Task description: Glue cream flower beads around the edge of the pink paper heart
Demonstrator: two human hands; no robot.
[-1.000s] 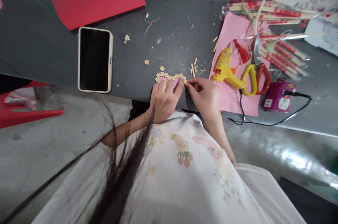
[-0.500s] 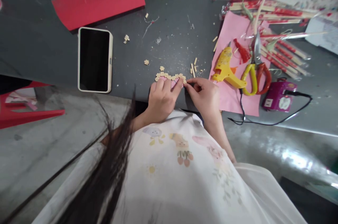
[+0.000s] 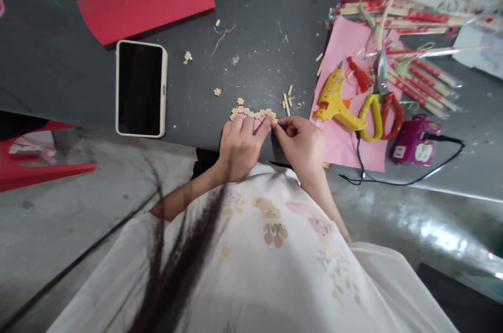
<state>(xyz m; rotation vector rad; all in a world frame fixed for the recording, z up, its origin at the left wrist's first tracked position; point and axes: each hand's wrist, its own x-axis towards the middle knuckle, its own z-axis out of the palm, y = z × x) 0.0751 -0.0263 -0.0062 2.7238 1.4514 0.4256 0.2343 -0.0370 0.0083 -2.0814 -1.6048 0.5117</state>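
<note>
A curved row of small cream-coloured pieces (image 3: 253,112) lies on the dark table near its front edge. My left hand (image 3: 240,145) rests on it, fingers pressed down along the row over a bit of pink beneath. My right hand (image 3: 301,143) is beside it on the right, fingers pinched at the row's right end; what they pinch is too small to make out. Loose cream bits (image 3: 217,92) and short stick pieces (image 3: 287,103) lie just beyond.
A phone (image 3: 141,88) lies left of my hands, red paper (image 3: 147,0) behind it. On pink paper (image 3: 346,136) at right are a yellow glue gun (image 3: 337,100), scissors (image 3: 380,105) and wrapped sticks (image 3: 424,81). A purple plug box (image 3: 415,142) with a black cord sits nearby.
My hands stay at the cream row; the right hand has edged slightly left toward the left hand. My hair swings in front of the view.
</note>
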